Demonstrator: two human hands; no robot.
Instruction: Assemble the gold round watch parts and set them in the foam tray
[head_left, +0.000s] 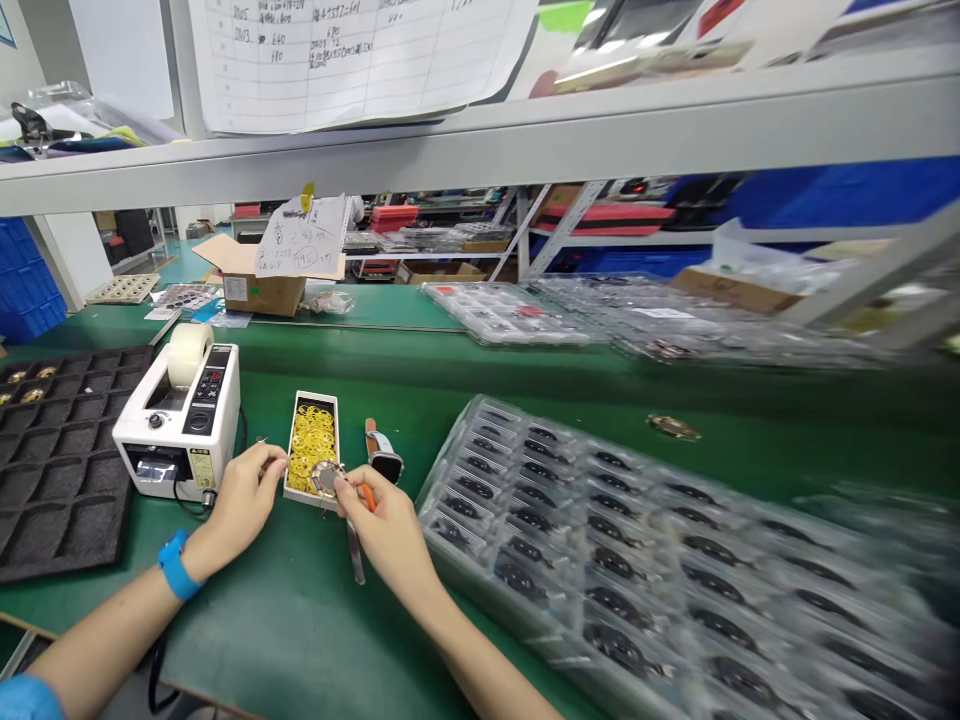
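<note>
My right hand [386, 525] is closed on a small round metal part [325, 478] held just over the near end of a white box of yellow rings [313, 440]. An orange-handled tool [367, 497] and metal tweezers [354, 555] also sit in that hand. My left hand [244, 500] is pinched shut beside the box's left edge; what it pinches is too small to make out. A blue band [177, 566] is on my left wrist. A smartwatch [385, 462] lies just right of the box.
A white tape dispenser [180, 415] stands left of my hands. A black foam tray [56, 450] lies at far left. Clear blister trays of dark parts [637, 560] fill the right. A cardboard box [259, 280] and more trays sit behind, under a grey shelf [480, 140].
</note>
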